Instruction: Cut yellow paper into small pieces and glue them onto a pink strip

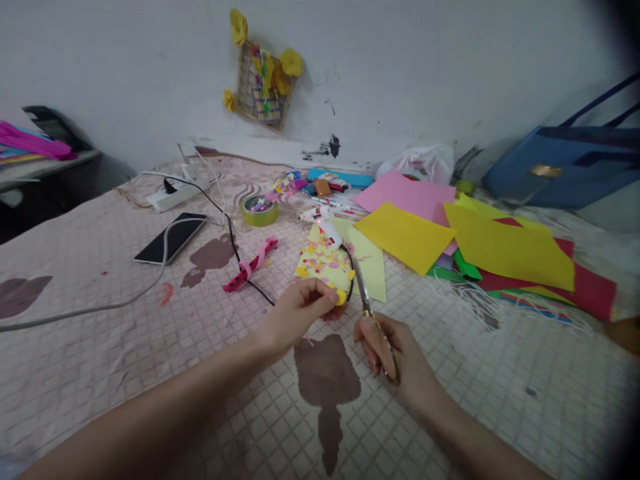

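Observation:
My left hand (300, 313) pinches a small round yellow piece (341, 296), which looks like cut paper or foam, between thumb and fingers. In my right hand (395, 353) is a pair of scissors (364, 293), its blades pointing up and away from me, just right of the yellow piece. Whether the blades are fully together is hard to make out. Beyond my hands lies a pale yellow sheet (373, 267) with small yellow and pink scraps (320, 259) scattered over it. A white glue gun (330, 235) with a black cord rests at the sheet's far edge.
Coloured sheets (407, 237) and white string (460, 293) lie to the right, near a blue bag (565, 160). Leftward are a tape roll (259, 211), a pink-and-red strip (250, 267), a phone (171, 239) and a power strip (177, 193) with trailing cables.

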Available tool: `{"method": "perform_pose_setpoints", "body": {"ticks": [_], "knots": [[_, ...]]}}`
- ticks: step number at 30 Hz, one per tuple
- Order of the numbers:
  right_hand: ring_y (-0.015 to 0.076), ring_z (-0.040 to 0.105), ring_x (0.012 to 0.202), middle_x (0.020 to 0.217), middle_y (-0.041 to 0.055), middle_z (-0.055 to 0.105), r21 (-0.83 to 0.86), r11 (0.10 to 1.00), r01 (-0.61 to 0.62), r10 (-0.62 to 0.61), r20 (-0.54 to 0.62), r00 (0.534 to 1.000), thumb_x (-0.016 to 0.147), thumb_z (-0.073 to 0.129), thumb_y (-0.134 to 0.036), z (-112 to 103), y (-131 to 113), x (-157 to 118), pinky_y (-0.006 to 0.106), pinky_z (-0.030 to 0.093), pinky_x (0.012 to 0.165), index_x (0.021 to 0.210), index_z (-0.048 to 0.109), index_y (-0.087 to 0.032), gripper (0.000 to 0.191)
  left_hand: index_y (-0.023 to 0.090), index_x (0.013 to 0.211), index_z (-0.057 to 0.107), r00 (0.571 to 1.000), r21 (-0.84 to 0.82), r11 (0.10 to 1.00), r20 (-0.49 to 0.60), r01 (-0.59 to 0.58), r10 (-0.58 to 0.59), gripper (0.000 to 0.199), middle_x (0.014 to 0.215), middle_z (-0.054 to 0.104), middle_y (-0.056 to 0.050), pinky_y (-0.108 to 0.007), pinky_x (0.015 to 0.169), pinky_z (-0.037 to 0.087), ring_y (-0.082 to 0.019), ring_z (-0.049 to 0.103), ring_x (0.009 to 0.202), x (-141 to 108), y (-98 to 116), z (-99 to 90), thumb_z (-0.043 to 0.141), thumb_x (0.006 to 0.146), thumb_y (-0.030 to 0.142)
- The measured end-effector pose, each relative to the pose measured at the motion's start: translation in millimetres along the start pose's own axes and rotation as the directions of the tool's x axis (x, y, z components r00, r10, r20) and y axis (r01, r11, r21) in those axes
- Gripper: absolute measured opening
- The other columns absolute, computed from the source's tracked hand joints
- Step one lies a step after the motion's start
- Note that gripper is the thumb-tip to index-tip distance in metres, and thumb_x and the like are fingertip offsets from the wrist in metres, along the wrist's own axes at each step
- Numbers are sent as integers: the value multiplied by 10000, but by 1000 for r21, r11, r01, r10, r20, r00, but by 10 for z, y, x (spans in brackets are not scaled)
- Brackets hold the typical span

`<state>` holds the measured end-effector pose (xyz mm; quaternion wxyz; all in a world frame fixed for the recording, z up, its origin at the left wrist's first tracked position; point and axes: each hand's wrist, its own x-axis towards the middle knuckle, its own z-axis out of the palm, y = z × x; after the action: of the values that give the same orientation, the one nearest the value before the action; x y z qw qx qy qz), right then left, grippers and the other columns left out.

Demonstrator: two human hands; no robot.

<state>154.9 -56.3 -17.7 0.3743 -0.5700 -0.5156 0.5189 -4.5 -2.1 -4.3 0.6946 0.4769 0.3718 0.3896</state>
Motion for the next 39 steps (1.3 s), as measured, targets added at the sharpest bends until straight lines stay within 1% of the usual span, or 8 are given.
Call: {"method": "perform_pose_setpoints", "body": {"ticks": [5, 10, 15, 20, 27, 30, 35, 39], "knots": [[77, 385, 399, 461, -59, 409, -26, 998, 62, -62, 3, 998, 785, 508, -526, -131, -130, 60, 195, 307, 389, 646, 507, -178, 375, 123, 745, 521, 972, 297, 955, 215, 23, -90, 148, 678, 597, -21, -220, 578, 414, -91, 537, 608, -11, 7, -40, 566, 783, 260], [73, 367, 407, 482, -63, 422, -62, 996, 60, -51, 126, 991, 753, 569, -424, -134, -78, 89, 189, 289, 382, 707, 548, -166, 263, 127, 729, 534, 956, 477, 877, 280, -62, -84, 118, 645, 546, 6, -197, 532, 359, -77, 472, 576, -31, -26, -31, 551, 777, 234], [66, 352, 406, 471, -78, 386, -83, 992, 99, -84, 159, 984, 785, 516, -337, -133, -16, 82, 185, 305, 395, 703, 513, -168, 188, 146, 709, 543, 959, 508, 855, 277, -99, -53, 126, 631, 526, 8, -197, 523, 348, -86, 455, 572, -33, -10, -38, 547, 777, 251], [70, 373, 411, 490, -68, 406, -97, 992, 76, -70, 60, 996, 767, 512, -334, -125, -91, 70, 194, 326, 398, 691, 513, -164, 186, 147, 799, 568, 980, 379, 924, 198, -59, -19, 189, 702, 563, -14, -209, 542, 380, -103, 509, 605, -14, -1, -30, 560, 780, 335], [92, 432, 433, 494, -50, 460, -91, 990, 110, -114, -34, 993, 767, 514, -359, -84, -88, 53, 208, 346, 415, 704, 536, -170, 200, 130, 723, 563, 980, 175, 976, 131, 126, -150, 259, 658, 603, -14, -217, 561, 399, -94, 538, 566, -32, -101, 42, 674, 687, 362], [91, 415, 416, 477, -53, 446, -76, 992, 101, -103, -21, 994, 767, 517, -429, -59, -100, 47, 214, 336, 409, 692, 530, -170, 269, 127, 723, 558, 984, 129, 980, 80, 150, -161, 250, 636, 608, -12, -212, 561, 406, -85, 540, 554, -19, -92, 34, 676, 695, 347], [87, 379, 391, 445, -70, 380, 18, 1000, 8, -9, 70, 998, 823, 409, -562, -63, -70, 23, 214, 312, 407, 695, 520, -171, 426, 117, 745, 554, 992, 17, 995, 65, 103, -104, 213, 699, 632, -28, -238, 639, 456, -92, 577, 617, 28, 3, -44, 663, 725, 299], [80, 357, 415, 465, -69, 368, -74, 997, 17, -7, 135, 991, 835, 410, -567, -78, -9, -12, 209, 276, 414, 697, 524, -160, 445, 116, 759, 549, 997, -75, 995, 31, 70, -68, 204, 753, 665, -61, -280, 690, 482, -131, 624, 689, 49, 63, -94, 667, 728, 278]]}}
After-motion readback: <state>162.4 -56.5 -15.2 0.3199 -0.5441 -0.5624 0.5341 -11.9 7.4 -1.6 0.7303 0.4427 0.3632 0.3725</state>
